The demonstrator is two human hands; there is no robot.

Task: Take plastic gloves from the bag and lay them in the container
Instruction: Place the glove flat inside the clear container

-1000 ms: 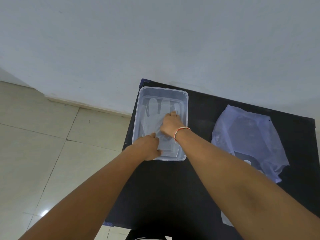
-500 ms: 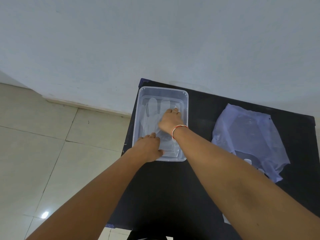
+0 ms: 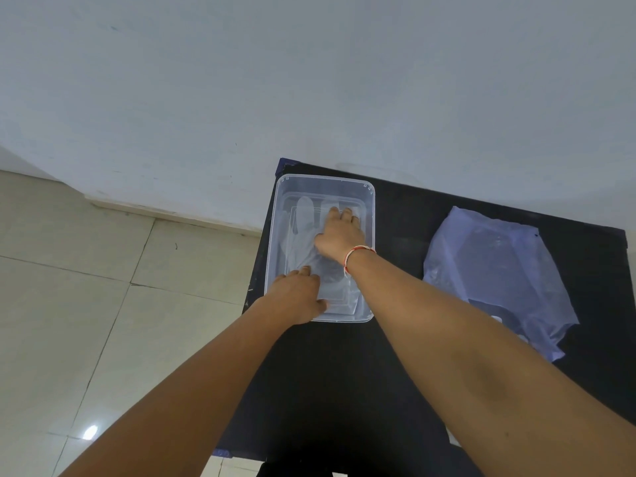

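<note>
A clear plastic container (image 3: 370,215) stands at the far left of the black table (image 3: 330,380). A see-through plastic glove (image 3: 300,232) lies flat on its floor, fingers pointing away from me. My right hand (image 3: 339,234) lies palm down on the glove, its fingers spread toward the far end. My left hand (image 3: 297,297) rests over the container's near left corner, with its fingertips on the glove's cuff end. Neither hand grips anything. To the right lies the translucent plastic bag (image 3: 495,270), flat and crumpled.
The table's left edge drops to a tiled floor (image 3: 86,304). A pale wall (image 3: 309,80) stands right behind the table. Bare black tabletop lies between the container and the bag, and in front of the container.
My right hand has slid along the glove toward the container's far end. My left hand has stayed at the near corner.
</note>
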